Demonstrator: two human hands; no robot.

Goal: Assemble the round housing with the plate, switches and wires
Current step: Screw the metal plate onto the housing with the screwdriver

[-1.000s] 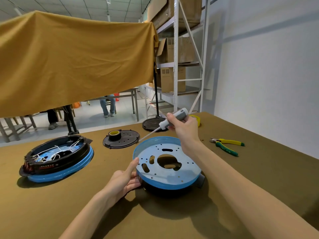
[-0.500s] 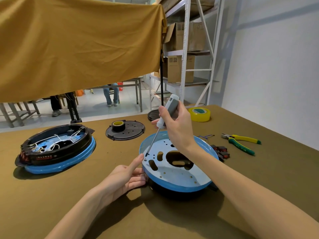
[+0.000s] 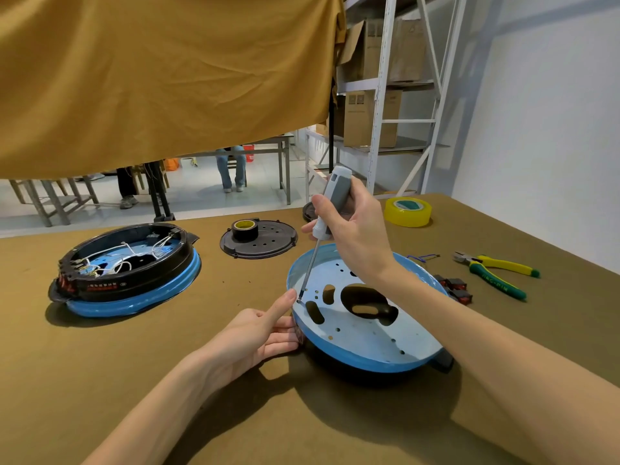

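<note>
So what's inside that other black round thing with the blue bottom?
Inside the black housing on the far left lie white wires tangled over a pale blue plate. Red parts show at its near-left rim. Whatever sits beneath the wires and plate is hidden.

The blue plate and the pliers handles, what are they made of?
The blue plate looks like thin painted metal: smooth, slightly glossy, with neat punched holes and a raised rim. The pliers handles look like yellow and green rubbery plastic sleeves, matte; the jaws seem bare grey metal.
</note>
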